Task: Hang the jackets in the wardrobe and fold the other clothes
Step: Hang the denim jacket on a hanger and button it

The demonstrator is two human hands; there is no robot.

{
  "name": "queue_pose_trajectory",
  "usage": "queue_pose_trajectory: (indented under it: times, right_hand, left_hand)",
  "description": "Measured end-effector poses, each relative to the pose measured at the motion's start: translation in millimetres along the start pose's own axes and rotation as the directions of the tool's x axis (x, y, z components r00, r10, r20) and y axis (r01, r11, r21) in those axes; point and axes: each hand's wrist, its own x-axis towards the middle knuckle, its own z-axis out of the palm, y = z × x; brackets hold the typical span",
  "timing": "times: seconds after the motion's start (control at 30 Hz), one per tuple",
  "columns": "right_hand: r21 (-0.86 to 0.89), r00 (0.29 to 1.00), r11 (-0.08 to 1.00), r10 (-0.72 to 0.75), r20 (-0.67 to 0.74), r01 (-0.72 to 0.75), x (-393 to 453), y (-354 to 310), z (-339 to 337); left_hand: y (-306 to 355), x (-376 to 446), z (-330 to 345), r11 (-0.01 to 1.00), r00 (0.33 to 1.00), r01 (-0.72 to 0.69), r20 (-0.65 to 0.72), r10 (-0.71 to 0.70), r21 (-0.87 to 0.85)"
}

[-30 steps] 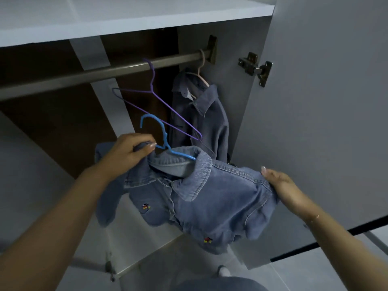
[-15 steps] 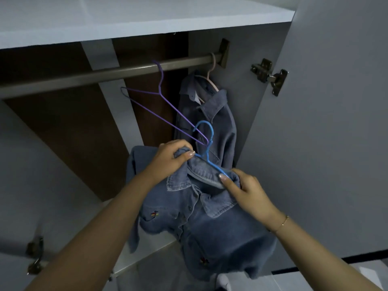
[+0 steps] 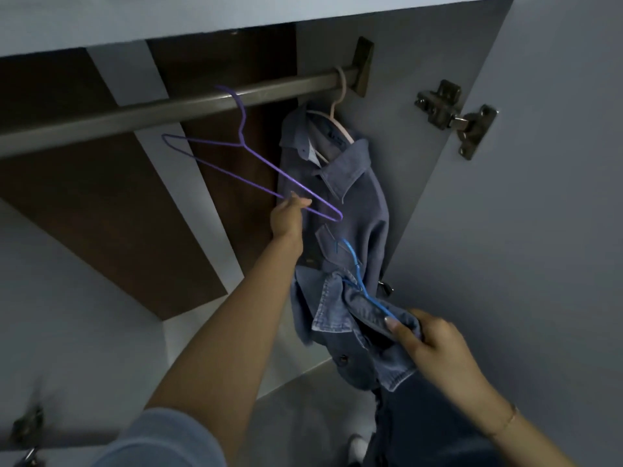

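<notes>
Inside the open wardrobe, below its top shelf [image 3: 135, 18], we see a metal rail [image 3: 141, 112] running from the near left to a bracket [image 3: 362, 65] at the far right. An empty purple wire hanger [image 3: 242, 163] hangs from the rail by its hook, tilted, its lower end swung out to the right. The left hand [image 3: 286, 220] reaches up to that lower end; its grip is clenched on the hanger's wire, the fingertips pinching it just left of the hanger's right corner. Farther right, close to the bracket, a pale pink hanger [image 3: 337, 106] on the rail carries a denim jacket [image 3: 350, 197], which hangs flat against the wardrobe's right side wall, collar uppermost. Below and nearer to us, the right hand [image 3: 435, 352] holds a second denim jacket [image 3: 340, 318] already fitted on a blue wire hanger [image 3: 362, 284]; here the grip is grasping the jacket's shoulder together with the hanger's arm, while the blue hook points up and overlaps the hung jacket. This held jacket is bunched, its collar and a button visible, and it is off the rail, well below it. At the right, the open door [image 3: 556, 230] bears a metal hinge [image 3: 455, 116]. A thin bracelet [image 3: 505, 423] circles the right wrist, and a light sleeve [image 3: 168, 439] covers the left upper arm.
</notes>
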Motion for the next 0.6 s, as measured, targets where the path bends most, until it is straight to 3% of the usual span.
queue_pose_trajectory:
  times: [0.13, 0.23, 0.33, 0.4, 0.53, 0.6]
  right_hand:
    - [0.08, 0.999, 0.996, 0.03, 0.013, -0.031, 18.4, 4.7, -3.7]
    - [0.117, 0.998, 0.991, 0.058, 0.038, -0.062, 26.5, 10.4, -5.8]
    - [0.149, 0.997, 0.987, 0.061, 0.047, -0.067, 36.4, 12.4, -5.5]
    - [0.167, 0.998, 0.984, 0.054, 0.042, -0.06, 44.2, 12.3, -3.4]
    - [0.206, 0.997, 0.977, 0.045, 0.064, -0.057, 56.1, 12.9, 1.5]
    - [0.234, 0.996, 0.971, 0.024, 0.089, -0.044, 60.5, 11.2, 4.2]
  left_hand:
    - [2.9, 2.0, -6.5, 0.988, 0.989, -0.147, -0.038, 0.145, -0.052]
    - [18.0, 9.9, -2.1, 0.986, 0.996, -0.082, -0.048, 0.076, -0.144]
    - [32.4, 12.0, 14.8, 0.988, 0.995, -0.026, 0.09, 0.04, -0.151]
    - [34.9, 10.1, 21.4, 0.992, 0.994, -0.029, 0.099, 0.041, -0.12]
    - [31.1, 7.0, 1.0, 0.967, 0.986, -0.103, -0.155, 0.067, -0.235]
    - [27.5, 3.4, -25.0, 0.975, 0.95, -0.156, -0.294, 0.104, -0.16]
